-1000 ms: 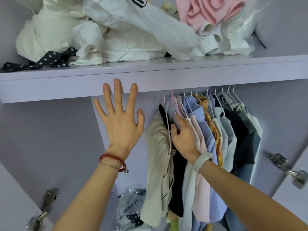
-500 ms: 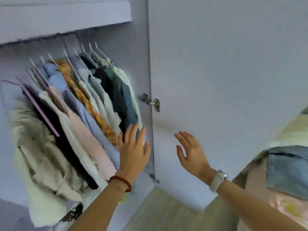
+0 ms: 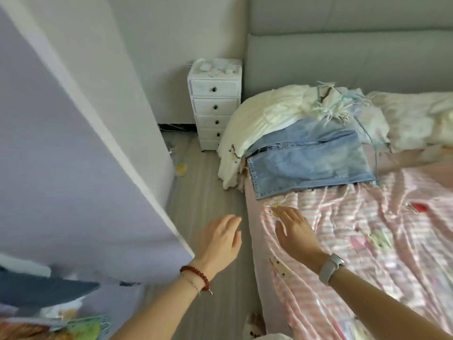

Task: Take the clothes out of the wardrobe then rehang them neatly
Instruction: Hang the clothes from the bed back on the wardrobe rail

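Note:
A pile of clothes lies at the head of the bed: light blue jeans (image 3: 308, 160) on top, a cream garment (image 3: 264, 116) behind them, and a bundle of white and pale blue hangers (image 3: 335, 104). My left hand (image 3: 218, 241) hovers over the floor beside the bed, fingers relaxed and empty. My right hand (image 3: 294, 229) reaches over the pink striped bedsheet (image 3: 367, 241), fingers straight, holding nothing. The lilac wardrobe door (image 3: 61, 168) stands open at the left. The hanging clothes inside the wardrobe are out of view.
A white chest of drawers (image 3: 214, 104) stands between the wall and the grey headboard (image 3: 343, 50). A narrow strip of grey wood floor (image 3: 208, 192) runs between door and bed. Blurred coloured items (image 3: 49, 325) sit at the bottom left.
The view has swung right from the wardrobe rail to the bed. Both hands left the hanging clothes and now reach empty toward the bed.

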